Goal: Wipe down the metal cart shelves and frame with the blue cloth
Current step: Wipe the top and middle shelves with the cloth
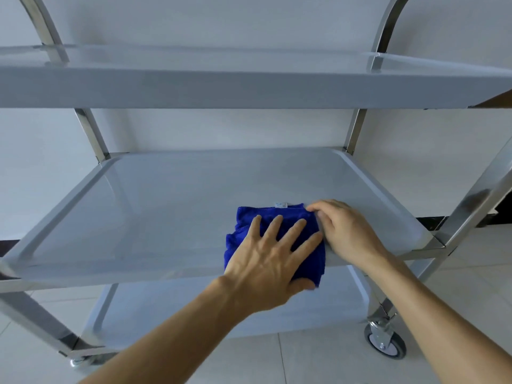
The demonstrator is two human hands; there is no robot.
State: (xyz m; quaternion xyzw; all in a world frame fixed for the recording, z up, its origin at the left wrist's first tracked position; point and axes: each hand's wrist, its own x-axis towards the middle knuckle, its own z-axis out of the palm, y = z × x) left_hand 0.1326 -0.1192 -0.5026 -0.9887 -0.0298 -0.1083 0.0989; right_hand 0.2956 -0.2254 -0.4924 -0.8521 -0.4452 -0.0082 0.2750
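A folded blue cloth (250, 221) lies on the middle shelf (155, 206) of the metal cart, near the shelf's front edge and right of centre. My left hand (273, 254) lies flat on the cloth with its fingers spread, thumb over the front corner. My right hand (342, 228) sits at the cloth's right edge, its curled fingers pinching that edge near the back corner. A small white label shows at the cloth's far edge.
The top shelf (249, 87) hangs just above my hands. The bottom shelf (221, 309) lies underneath. Steel frame posts (471, 200) stand at the corners, with a caster wheel (386, 342) on the tiled floor at lower right. A white wall is behind the cart.
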